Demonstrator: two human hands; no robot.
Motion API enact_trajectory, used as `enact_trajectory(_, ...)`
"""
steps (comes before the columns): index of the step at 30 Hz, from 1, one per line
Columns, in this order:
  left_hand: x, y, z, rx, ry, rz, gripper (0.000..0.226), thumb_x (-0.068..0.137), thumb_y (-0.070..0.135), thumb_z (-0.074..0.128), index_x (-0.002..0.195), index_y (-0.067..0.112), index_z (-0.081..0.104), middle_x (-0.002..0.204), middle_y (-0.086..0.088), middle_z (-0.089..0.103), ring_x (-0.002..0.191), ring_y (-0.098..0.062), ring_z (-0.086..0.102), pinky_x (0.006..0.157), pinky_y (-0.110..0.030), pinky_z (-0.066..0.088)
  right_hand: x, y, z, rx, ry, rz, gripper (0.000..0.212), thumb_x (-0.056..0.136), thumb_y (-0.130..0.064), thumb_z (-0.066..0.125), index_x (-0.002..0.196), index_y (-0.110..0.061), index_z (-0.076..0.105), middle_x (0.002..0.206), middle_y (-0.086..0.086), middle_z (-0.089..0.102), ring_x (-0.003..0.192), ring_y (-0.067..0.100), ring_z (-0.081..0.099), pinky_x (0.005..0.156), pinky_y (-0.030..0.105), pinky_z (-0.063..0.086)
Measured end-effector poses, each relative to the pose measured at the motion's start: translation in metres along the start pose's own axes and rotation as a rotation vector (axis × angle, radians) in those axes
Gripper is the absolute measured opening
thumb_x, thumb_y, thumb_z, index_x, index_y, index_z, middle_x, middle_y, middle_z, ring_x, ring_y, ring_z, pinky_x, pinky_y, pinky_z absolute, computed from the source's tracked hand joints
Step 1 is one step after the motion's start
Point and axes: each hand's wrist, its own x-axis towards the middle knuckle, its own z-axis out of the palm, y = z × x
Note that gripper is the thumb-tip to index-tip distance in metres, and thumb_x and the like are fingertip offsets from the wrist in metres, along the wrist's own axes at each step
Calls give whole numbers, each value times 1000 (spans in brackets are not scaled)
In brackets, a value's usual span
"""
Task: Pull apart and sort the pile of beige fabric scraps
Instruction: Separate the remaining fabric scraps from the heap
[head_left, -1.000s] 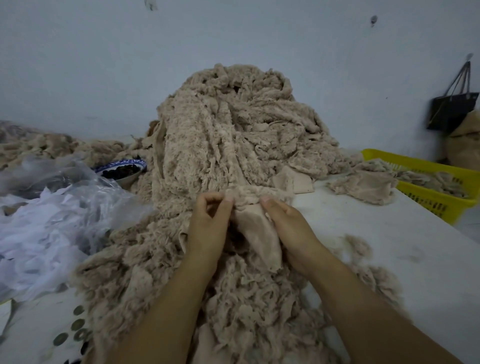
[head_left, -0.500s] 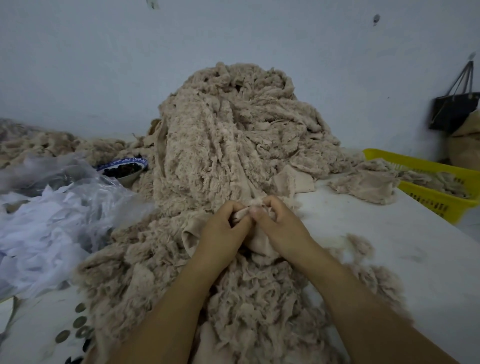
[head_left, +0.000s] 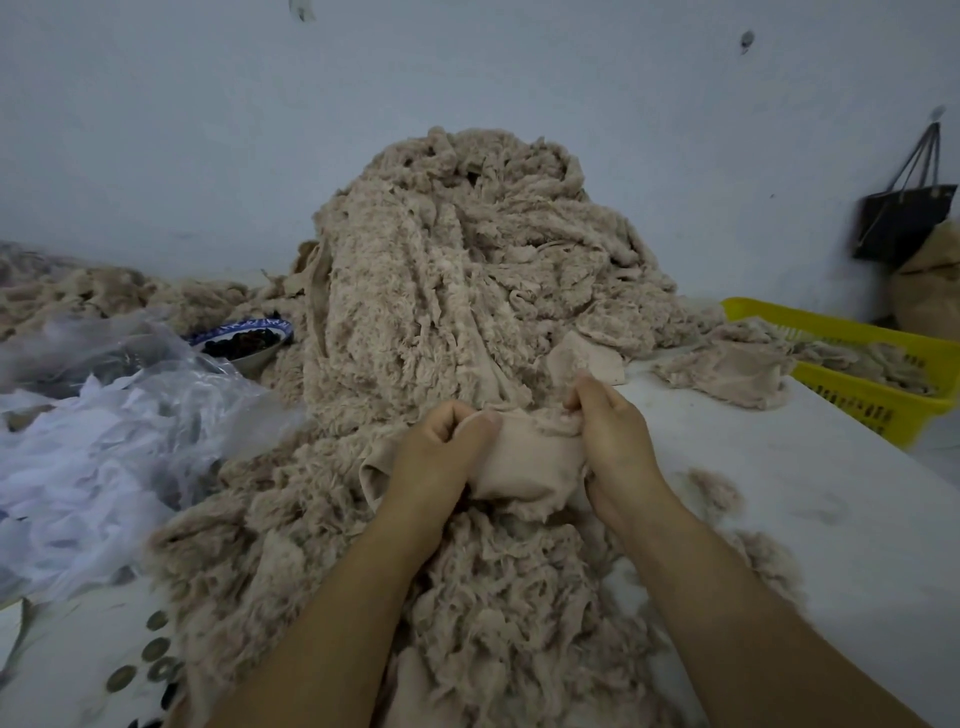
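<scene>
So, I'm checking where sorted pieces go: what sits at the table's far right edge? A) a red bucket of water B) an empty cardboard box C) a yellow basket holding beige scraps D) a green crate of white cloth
C: a yellow basket with slotted walls sits there, beige scraps lying inside.
</scene>
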Motion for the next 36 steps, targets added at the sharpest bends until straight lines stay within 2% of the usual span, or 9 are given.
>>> enact_trajectory(3,2,4,-3,-144,163,-90,31,87,30,70,61,27,54,67,0,57,65,-21,55,56,-37,46,2,-2,-5,106,3,36,42,98,-35,53,58,-23,54,49,-7,42,41,10,35,39,24,30)
enact_trajectory(7,12,7,-18,-431,355,-153,15,93,24,67,80,18,63,67,3,69,61,-13,65,52,-27,53,7,-2,-23,145,35,-20,31,99,-20,50,69,-13,50,42,-7,26,38,10,18,37,23,17)
enact_trajectory(14,10,4,-12,-657,89,-181,21,96,26,59,111,11,61,70,2,62,48,-6,52,44,-17,45,-11,5,1,-195,-223,-173,28,81,-60,48,81,-38,65,68,-19,60,64,1,57,64,24,46)
enact_trajectory(17,5,8,-8,-622,-68,-205,35,84,30,64,112,8,66,79,-3,67,59,-8,59,51,-19,51,-20,11,8,-342,-307,-228,48,80,-81,41,83,-37,60,85,-18,63,76,-8,59,68,20,43)
enact_trajectory(21,-2,8,2,-401,-162,-187,24,90,25,68,109,11,74,107,-7,75,89,-16,73,73,-25,58,-16,12,8,-343,-251,-255,17,98,-53,50,91,-43,63,93,-19,67,79,-11,61,62,9,44)
enact_trajectory(24,-6,3,7,-16,-115,-52,26,92,37,68,67,30,73,74,11,72,71,0,67,65,-8,48,-17,10,6,-261,-211,-273,42,97,-57,44,117,-28,67,109,-8,71,99,3,65,72,12,46)
enact_trajectory(29,-4,2,7,-82,70,-60,38,96,56,53,64,53,74,77,27,73,76,10,68,59,-4,48,-22,2,5,-171,-123,-319,53,82,-72,36,80,-28,66,75,-11,71,68,-8,63,56,6,43)
enact_trajectory(33,4,0,8,-422,94,-85,35,88,51,58,97,22,76,98,5,78,94,-10,74,77,-28,59,-24,5,7,-259,-117,-352,61,91,-67,35,62,-17,56,55,-5,47,57,7,55,50,20,38)
enact_trajectory(36,4,3,7,-504,-18,-120,48,87,47,57,117,10,67,116,-10,74,106,-19,71,87,-34,60,-23,6,6,-241,-132,-321,51,82,-74,31,57,-33,48,50,-18,50,47,-5,51,47,7,36)
